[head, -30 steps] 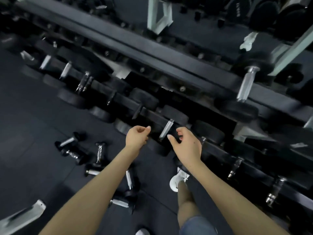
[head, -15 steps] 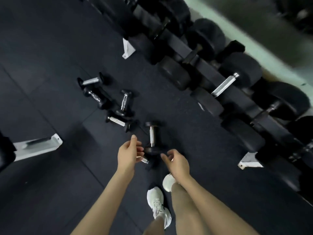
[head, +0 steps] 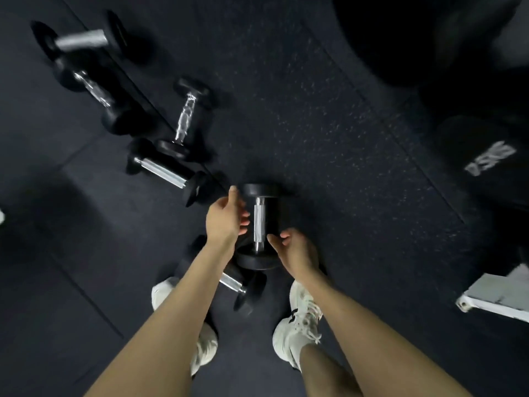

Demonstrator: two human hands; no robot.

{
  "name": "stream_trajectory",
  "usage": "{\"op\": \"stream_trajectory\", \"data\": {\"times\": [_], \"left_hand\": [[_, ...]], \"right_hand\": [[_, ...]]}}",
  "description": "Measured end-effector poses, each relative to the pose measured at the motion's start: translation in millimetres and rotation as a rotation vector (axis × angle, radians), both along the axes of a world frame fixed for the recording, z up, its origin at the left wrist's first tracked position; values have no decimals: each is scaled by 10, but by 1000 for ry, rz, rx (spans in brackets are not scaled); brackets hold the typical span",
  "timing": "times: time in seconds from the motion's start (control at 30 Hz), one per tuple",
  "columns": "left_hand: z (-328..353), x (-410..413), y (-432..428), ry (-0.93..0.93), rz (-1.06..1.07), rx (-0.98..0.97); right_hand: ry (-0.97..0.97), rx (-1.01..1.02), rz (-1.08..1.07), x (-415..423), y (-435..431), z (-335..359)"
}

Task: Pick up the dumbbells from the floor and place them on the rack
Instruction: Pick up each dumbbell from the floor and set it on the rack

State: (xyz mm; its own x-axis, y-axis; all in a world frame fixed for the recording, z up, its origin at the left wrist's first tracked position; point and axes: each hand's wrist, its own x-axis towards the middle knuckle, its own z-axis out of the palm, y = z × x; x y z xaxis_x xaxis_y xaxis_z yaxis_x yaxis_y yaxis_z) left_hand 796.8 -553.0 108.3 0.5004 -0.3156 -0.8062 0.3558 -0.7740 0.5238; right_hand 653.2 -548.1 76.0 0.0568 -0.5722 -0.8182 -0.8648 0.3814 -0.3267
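While the person bends low, two white shoes (head: 297, 325) show at the bottom of the frame, standing on the dark floor (head: 329, 116). Just above them, in the middle, both hands reach down to one dumbbell (head: 259, 224) lying on the floor. Its silver bar points up and down in the frame, with a black round end at each tip. On one side of the bar is the left hand (head: 224, 220) and on the other the right hand (head: 294, 250); both are spread wide, fingers apart, and hold nothing yet. Looks to me like the dumbbell will be heavy and hard, and it will not bend. That silver bar has a rough part in the middle, so that is the best place to grab; the smooth round ends could slip. Under the left arm lies a second dumbbell (head: 233, 283), partly hidden. Farther off, toward the upper left, four more dumbbells (head: 167, 170) lie close in a bunch. So I count six on the floor. Part of a white rack foot (head: 492, 296) shows at the right edge.
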Motion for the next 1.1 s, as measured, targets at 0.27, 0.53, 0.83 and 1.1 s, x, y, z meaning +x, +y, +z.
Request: {"op": "stream_trajectory", "data": {"times": [0.27, 0.53, 0.83, 1.1], "left_hand": [[-1515, -86, 200, -70, -340, 124], [-1912, -182, 233, 273, -397, -44], [-1344, -59, 297, 210, -358, -73], [379, -48, 417, 187, -270, -73]], "right_hand": [[-75, 108, -234, 309, 50, -1417], [-254, 364, -342, 331, 83, -1616], [-234, 348, -234, 336, 194, -1103], [-240, 280, -64, 276, 333, 598]]}}
